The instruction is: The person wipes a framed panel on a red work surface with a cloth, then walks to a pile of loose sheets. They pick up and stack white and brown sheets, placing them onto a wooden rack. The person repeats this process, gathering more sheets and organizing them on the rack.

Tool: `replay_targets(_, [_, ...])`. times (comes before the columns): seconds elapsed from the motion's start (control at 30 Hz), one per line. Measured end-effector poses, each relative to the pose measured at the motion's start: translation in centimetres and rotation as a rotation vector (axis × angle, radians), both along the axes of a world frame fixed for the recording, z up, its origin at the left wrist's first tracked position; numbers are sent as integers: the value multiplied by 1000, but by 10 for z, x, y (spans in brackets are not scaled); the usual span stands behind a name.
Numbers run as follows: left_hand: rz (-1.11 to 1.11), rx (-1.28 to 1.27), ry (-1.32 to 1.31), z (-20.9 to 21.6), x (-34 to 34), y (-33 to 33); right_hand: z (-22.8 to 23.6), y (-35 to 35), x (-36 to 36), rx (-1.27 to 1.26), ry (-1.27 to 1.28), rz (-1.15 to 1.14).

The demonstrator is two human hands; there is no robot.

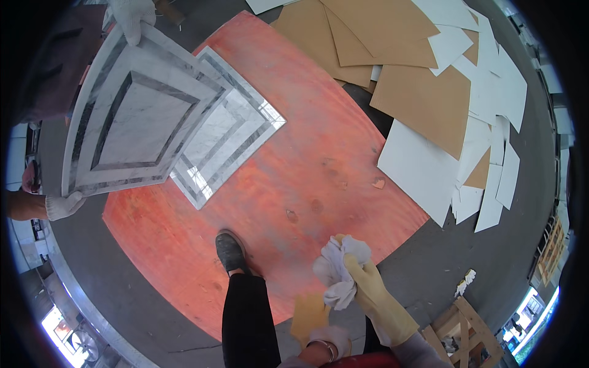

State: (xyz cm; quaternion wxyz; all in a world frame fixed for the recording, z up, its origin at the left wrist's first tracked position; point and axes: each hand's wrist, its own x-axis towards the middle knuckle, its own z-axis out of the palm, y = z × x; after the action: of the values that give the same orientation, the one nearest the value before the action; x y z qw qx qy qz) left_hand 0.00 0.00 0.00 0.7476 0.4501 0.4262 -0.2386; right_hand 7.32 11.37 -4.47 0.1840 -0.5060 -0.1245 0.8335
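Note:
My right hand, in a long yellow rubber glove, is closed round a crumpled white cloth. Lower and to the left is my left hand, with a bracelet at the wrist. A yellow rubber glove is at this hand; whether it is worn or held I cannot make out, and the fingers do not show clearly. At the upper left, a co-worker's white-gloved hands grip a marble-patterned panel by its edges, tilted up. A second, glossy marble-patterned panel lies partly behind it on the red board.
A large red-stained board covers much of the grey floor, with my shoe on it. White and brown sheets lie overlapping at the upper right. A wooden crate and a white scrap are at the lower right.

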Motion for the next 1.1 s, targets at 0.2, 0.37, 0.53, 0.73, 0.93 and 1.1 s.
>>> replay_targets(0.2, [24,-7,-58,2,-7,5,-13,1,-39,58,64,93])
replay_targets(0.37, [102,-29,-49,5,-13,6,2,4,-72,-34,115,137])
replay_targets(0.53, [126,-17,-38,4,-9,4,4,1,-79,-18,125,159])
replay_targets(0.73, [103,9,-68,3,-4,2,2,0,-63,-56,86,169])
replay_targets(0.93, [114,18,-62,3,0,-3,8,7,-57,-62,68,156])
replay_targets(1.1, [104,2,-82,7,0,1,9,9,-50,-24,66,154])
